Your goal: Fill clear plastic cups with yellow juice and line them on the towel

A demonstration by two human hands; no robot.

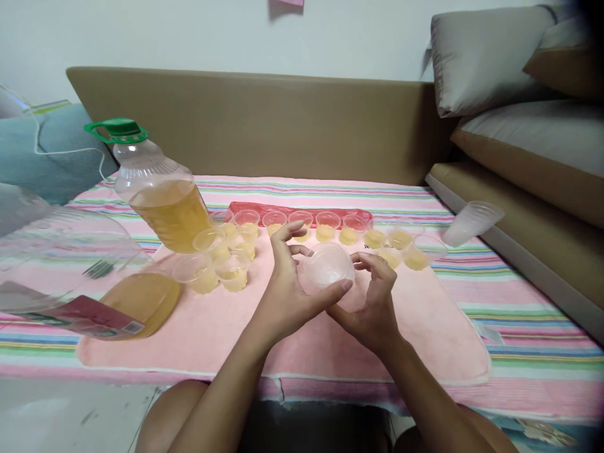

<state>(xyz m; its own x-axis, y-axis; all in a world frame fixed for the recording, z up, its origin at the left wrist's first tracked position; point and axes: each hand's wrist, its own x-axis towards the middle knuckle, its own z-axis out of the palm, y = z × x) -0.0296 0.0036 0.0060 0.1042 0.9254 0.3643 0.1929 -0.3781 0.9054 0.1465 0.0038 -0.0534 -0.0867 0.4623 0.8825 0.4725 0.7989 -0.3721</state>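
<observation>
A translucent plastic cup (329, 264), possibly several nested together, is between my two hands over the pink mat, its round end facing me. My left hand (290, 286) grips it from the left, with the thumb across its near side and the index finger raised. From the right, my right hand (375, 299) holds it with fingertips at the rim and the thumb underneath. Beyond them, clear plastic cups with yellow liquid form a row, including one cup (325, 229) just behind the held one. More filled cups (232, 277) cluster to the left.
A large green-capped bottle (163, 207) of yellow liquid stands at left, behind a tilted clear bottle (61, 251). A red plastic package (302, 211) lies behind the cups. At right, a cup stack (474, 223) lies near piled cushions (523, 145). Pink mat (198, 340) covers striped cloth.
</observation>
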